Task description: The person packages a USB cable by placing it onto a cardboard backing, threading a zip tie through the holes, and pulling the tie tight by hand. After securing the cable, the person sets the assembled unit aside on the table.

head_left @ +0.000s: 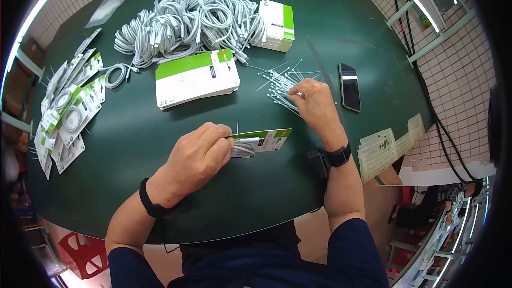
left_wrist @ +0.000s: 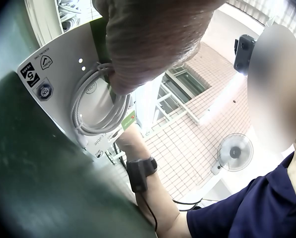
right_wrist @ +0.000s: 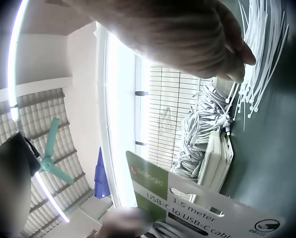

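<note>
While the left hand pinches one green-and-white card by its edge, narrow grip, the right hand has thumb and fingers drawn close at the cable ties; can't tell if one is caught. Card is above the near part of the green table, one coiled cable against it. Counts: two card stacks, a wide one and a taller one; one phone right of the ties; one loose coil; one clear bag. Overlapping, uncountable: ties, cable heap, packed cards at left. Left wrist view alone shows the coil's full loop and a standing fan; right wrist view alone makes "1.5 meter" and "USB-C to USB-C" readable, plus one teal ceiling fan. Phone only in head view.
</note>
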The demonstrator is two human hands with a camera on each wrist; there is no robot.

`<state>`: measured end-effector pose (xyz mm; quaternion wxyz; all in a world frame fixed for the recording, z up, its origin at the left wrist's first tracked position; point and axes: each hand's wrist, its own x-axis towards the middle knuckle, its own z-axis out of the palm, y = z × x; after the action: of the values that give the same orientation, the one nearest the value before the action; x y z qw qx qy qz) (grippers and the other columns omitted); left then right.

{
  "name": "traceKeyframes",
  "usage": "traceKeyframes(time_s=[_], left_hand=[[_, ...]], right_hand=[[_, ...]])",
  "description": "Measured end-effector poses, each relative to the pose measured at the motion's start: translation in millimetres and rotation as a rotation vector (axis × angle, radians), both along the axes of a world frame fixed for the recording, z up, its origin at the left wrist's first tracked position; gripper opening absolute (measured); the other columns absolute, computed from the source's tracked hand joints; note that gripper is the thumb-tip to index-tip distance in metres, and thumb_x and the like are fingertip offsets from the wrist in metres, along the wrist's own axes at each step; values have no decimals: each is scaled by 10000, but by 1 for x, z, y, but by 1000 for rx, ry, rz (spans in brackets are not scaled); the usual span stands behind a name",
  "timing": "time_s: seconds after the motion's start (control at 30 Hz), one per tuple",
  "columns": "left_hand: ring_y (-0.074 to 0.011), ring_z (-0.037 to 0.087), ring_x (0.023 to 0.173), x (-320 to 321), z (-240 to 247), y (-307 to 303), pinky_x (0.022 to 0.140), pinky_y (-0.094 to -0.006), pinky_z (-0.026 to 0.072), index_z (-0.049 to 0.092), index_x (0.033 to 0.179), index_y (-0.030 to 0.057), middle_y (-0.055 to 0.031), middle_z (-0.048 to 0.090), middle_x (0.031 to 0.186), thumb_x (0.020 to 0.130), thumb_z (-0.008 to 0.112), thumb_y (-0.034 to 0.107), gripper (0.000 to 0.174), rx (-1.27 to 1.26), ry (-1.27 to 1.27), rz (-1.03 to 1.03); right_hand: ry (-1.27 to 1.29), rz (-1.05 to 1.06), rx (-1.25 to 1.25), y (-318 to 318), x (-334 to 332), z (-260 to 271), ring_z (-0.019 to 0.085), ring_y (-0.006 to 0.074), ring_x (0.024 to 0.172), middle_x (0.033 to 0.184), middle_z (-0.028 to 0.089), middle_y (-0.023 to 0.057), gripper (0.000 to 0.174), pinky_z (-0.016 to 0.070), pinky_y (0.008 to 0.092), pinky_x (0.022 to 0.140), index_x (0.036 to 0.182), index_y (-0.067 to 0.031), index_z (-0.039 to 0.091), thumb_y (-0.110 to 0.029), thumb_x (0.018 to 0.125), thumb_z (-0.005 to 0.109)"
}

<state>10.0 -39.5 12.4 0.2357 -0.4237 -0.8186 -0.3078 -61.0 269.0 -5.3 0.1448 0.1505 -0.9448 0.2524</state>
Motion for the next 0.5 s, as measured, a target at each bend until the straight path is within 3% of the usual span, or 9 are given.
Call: traceKeyframes(time_s=[0.17,0.3,0.4,0.43,0.5], left_hand=[[-267,666,789,0,1,1,650,-357,570,611,886,0,-112,676,980,734,783,-85,245,-2,1,-12],[-268,665,780,1,1,2,649,-357,569,609,884,1,-112,675,979,733,784,-85,247,5,5,-19],[-266,667,779,2,3,3,643,-355,567,615,889,0,-112,672,976,733,785,-80,245,11,-4,-47],[-266,667,779,2,3,3,643,-355,567,615,889,0,-112,672,976,733,785,-80,245,13,-5,-43],[-264,668,775,3,4,3,639,-355,565,622,898,-5,-114,668,974,737,785,-76,241,0,5,-63]], right_hand=[[-52,10,-78,-2,3,6,692,318,759,894,743,169,93,546,398,705,928,2,779,-26,843,756],[12,4,-70,-5,2,9,686,247,740,862,735,138,91,544,357,683,940,35,736,-36,884,746],[-71,-50,-408,-19,9,22,647,147,729,812,705,75,114,525,286,659,947,38,691,-70,970,716],[-73,-46,-406,-22,11,27,647,147,729,812,705,75,114,525,286,659,947,38,691,-70,970,716],[-224,-13,-630,-28,19,38,614,97,724,816,682,41,124,508,244,647,961,15,677,-96,1014,691]])
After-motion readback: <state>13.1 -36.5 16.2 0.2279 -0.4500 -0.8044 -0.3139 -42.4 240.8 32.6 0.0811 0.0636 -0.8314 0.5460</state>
